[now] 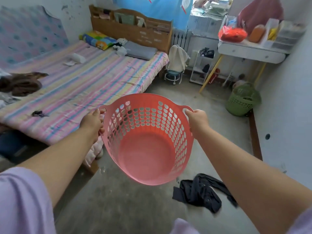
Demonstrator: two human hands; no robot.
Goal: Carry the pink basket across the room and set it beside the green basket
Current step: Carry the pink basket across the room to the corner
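I hold the pink basket [145, 149] in the air in front of me, above the floor; it is round, perforated and empty, its mouth tipped toward me. My left hand [92, 121] grips its left handle and my right hand [197, 119] grips its right handle. The green basket [241, 103] stands on the floor at the far right, close to the wall and below a white desk, with something green inside. A stretch of bare concrete floor lies between the two baskets.
A bed [81, 88] with a striped sheet fills the left side. Black clothing [200, 191] lies on the floor at lower right. A white desk [249, 51] with yellow legs, a small stool [173, 76] and a white rack [200, 68] stand at the back.
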